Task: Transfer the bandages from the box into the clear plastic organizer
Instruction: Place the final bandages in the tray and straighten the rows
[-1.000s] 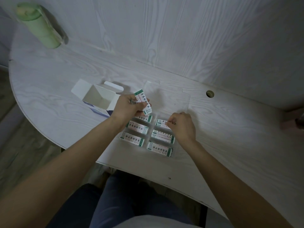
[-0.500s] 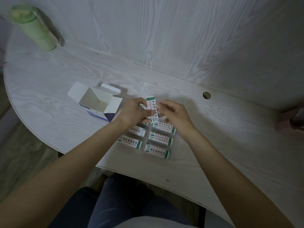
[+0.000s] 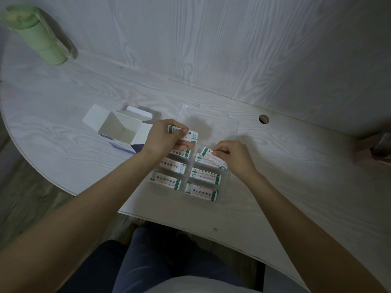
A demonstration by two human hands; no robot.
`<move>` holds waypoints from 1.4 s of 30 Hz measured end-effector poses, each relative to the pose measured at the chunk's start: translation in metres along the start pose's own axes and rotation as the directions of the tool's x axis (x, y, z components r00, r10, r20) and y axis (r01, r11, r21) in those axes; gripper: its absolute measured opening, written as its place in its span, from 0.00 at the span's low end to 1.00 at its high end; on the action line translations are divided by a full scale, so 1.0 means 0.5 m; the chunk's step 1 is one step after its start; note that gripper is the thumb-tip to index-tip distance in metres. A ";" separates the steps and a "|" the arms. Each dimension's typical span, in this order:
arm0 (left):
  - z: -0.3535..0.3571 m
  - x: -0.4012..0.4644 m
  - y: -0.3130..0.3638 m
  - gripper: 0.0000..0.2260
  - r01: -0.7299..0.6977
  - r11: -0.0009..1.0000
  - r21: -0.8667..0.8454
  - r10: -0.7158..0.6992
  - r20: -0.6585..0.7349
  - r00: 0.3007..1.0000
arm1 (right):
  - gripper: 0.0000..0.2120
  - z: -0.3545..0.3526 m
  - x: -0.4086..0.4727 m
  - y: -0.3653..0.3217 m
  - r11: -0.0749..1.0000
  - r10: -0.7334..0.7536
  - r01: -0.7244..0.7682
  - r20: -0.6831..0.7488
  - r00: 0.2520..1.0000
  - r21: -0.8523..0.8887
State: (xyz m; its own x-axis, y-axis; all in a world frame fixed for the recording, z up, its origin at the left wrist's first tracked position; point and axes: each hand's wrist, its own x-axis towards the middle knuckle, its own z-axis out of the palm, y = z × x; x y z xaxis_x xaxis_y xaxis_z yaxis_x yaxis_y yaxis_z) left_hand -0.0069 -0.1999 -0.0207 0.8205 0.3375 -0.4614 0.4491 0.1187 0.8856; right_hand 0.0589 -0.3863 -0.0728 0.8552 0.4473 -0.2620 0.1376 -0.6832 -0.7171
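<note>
I read the left hand [image 3: 164,138] as the supply: fingers curled round a small stack of white, green-ended bandage packets [image 3: 186,135], held above the far left of the clear plastic compartmented organizer [image 3: 224,182] so the right can draw from it. The right hand [image 3: 231,155] pinches one white paper bandage packet [image 3: 211,159] by its far end, tilted into the far right compartment, probably being seated. Nearer compartments already hold packets lying flat and parallel. The open white-and-blue cardboard box [image 3: 120,129] lies just left on the pale wood-grain bench [image 3: 296,166], seemingly empty. Both forearms reach in from the near edge, wrists low, converging over the organizer.
</note>
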 end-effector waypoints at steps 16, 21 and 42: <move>0.008 0.004 -0.013 0.04 0.027 1.000 -0.014 -0.027 0.019 0.999 | 0.07 0.051 0.006 -0.002 0.922 -0.066 0.062 0.003 0.998 -0.383; 0.016 0.006 -0.018 0.05 0.040 0.999 -0.002 -0.040 0.055 0.998 | 0.09 0.059 0.005 0.002 0.922 -0.099 0.090 -0.003 0.995 -0.377; 0.081 0.031 -0.065 0.09 -0.264 0.443 0.857 0.159 0.215 0.964 | 0.02 0.008 -0.029 0.027 0.990 0.097 -0.080 -0.136 0.986 0.120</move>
State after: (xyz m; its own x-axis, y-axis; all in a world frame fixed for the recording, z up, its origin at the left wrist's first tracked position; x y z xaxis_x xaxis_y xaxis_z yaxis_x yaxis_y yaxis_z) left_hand 0.0054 -0.2362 -0.0586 0.9379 0.1438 -0.3157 0.2855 -0.8369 0.4671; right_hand 0.0465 -0.3996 -0.0810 0.9246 0.2963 -0.2396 0.0075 -0.6428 -0.7660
